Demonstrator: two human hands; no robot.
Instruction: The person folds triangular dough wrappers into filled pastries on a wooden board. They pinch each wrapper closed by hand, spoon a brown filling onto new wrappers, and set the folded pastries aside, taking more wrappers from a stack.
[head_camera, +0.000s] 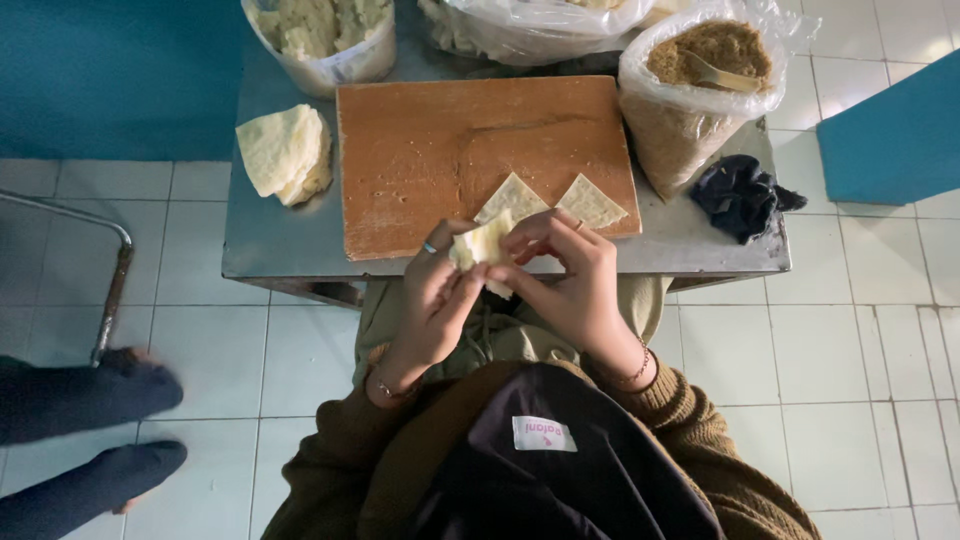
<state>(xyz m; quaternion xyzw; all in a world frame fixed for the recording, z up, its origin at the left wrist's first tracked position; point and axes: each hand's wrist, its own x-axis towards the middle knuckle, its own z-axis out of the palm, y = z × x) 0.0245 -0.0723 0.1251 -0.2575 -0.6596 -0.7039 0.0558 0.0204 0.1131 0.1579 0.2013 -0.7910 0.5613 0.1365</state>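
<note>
Both hands, left hand (432, 295) and right hand (572, 285), pinch a pale folded dough wrapper (483, 245) at the wooden board's (420, 160) near edge. Its long axis runs near-to-far, tip pointing far. Two flat wrappers (590, 202) lie just beyond.

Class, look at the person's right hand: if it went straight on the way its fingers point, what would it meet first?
Likely the left hand; the right hand points leftward across the pale wrapper both hands pinch. Depth is unclear.
</note>
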